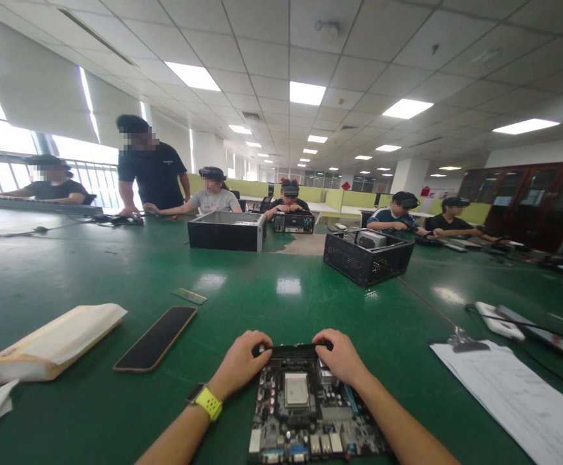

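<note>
A motherboard (pixel 327 413) lies flat on the green table in front of me, its port side toward me. A pale square processor (pixel 296 391) sits in its socket. Along the board's far edge runs a dark RAM stick (pixel 292 351), pinched at its left end by my left hand (pixel 246 361) and at its right end by my right hand (pixel 342 358). Both hands have thumb and fingers closed. Whether the stick is seated in its slot, I cannot tell. A yellow-banded watch (pixel 206 400) is on my left wrist.
Left lie a phone (pixel 158 339), a tissue pack (pixel 58 339) and a small green strip (pixel 189 296). Right are a clipboard (pixel 470 342) with papers and cabled devices (pixel 499 321). Open computer cases (pixel 225 234) (pixel 366 258) stand beyond. Several people sit or stand around the table.
</note>
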A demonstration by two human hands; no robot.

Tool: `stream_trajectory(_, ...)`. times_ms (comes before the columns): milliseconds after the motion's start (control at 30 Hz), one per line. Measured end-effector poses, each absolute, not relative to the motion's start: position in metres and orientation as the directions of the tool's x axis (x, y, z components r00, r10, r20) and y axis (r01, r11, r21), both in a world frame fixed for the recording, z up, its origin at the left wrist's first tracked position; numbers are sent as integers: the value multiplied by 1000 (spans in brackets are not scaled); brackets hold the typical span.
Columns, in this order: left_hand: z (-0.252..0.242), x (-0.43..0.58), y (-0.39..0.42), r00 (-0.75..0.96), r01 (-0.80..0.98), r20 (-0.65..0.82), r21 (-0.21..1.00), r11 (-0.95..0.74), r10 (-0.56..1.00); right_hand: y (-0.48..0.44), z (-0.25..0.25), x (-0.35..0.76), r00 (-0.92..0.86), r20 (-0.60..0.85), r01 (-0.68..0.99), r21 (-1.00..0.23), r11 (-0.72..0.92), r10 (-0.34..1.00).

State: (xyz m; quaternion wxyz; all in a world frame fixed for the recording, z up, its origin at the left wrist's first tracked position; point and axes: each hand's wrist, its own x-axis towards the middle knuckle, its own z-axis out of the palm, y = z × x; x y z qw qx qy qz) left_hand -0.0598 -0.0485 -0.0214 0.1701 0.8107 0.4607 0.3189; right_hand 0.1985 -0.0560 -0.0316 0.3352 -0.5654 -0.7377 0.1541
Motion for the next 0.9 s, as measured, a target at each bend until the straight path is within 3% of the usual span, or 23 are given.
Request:
stream_trajectory(167,-21,-60,-49,377,631,368,570,-526,850,-66,-13,194,-143,357,716,-607,346,923)
stream_trajectory(367,-20,-59,-51,373,623,378,575,-530,848,-101,15,162,-224,401,758,-502,417,889)
stream_trajectory(633,-17,-59,-51,302,602,465,584,-545,832,-142,3,116,-596,167,658,-459,596,786)
stream_trajectory(900,-17,-61,-46,237,608,504,590,-532,831,-150,-24,86,-447,162,788,-395,473,880)
